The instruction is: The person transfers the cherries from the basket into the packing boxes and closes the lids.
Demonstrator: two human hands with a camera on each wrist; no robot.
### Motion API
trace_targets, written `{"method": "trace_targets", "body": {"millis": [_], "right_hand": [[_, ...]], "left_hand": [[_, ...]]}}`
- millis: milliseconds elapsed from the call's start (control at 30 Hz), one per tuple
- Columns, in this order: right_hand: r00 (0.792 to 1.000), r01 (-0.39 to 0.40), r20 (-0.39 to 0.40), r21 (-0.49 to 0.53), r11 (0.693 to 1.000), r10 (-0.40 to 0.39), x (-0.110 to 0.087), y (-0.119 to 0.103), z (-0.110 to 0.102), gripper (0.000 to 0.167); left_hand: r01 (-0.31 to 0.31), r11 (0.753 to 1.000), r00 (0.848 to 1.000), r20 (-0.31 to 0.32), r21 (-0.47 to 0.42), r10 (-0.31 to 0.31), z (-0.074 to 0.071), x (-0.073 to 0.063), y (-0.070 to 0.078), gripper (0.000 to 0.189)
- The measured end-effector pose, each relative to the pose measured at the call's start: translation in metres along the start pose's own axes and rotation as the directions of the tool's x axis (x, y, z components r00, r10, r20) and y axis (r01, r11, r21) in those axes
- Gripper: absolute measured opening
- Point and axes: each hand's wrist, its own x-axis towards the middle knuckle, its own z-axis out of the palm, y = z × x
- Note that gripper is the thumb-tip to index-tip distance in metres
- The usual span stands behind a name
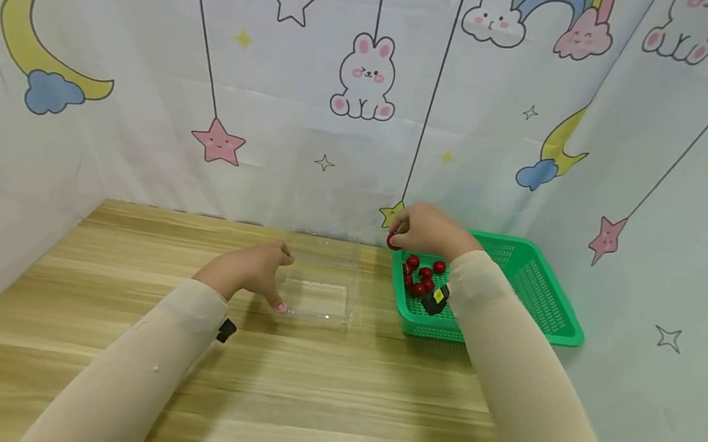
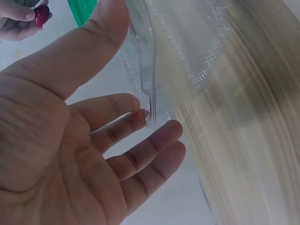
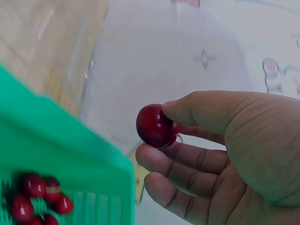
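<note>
Between the thumb and fingertips of my right hand [image 1: 422,229] is a dark red cherry [image 3: 156,125], pinched above the left rim of a green basket [image 1: 553,293]. Several more cherries [image 1: 425,274] lie inside the basket at its left end. My left hand [image 1: 253,270] spans the left side of a clear plastic box [image 1: 316,316]. Its thumb grips the box's front corner, and fingertips [image 2: 140,115] meet the edge farther back, while two other fingers stay off it. The box's raised lid [image 1: 324,248] leans at the back, see-through and hard to make out.
Both things stand on a wood-grain table [image 1: 332,402], the basket to the right of the box. A white cloth [image 1: 303,97] printed with bunnies, stars and moons hangs behind and on both sides. Black wrist cameras [image 1: 435,299] sit on the sleeves.
</note>
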Motion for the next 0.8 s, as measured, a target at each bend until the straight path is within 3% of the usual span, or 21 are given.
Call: {"method": "trace_targets", "body": {"millis": [467,800], "right_hand": [[0.984,0.15,0.097,-0.001,0.989,-0.149,0.031,-0.064,0.064,0.013],[0.975,0.196,0.102,0.007,0.981,-0.196,0.05,-0.086,0.112,0.005]], "left_hand": [[0.018,1.0,1.0,-0.008,0.007,-0.018,-0.005,-0.003,-0.002,0.111],[0.032,0.999,0.999,-0.002,0.012,-0.032,-0.002,-0.001,0.0,0.109]]}}
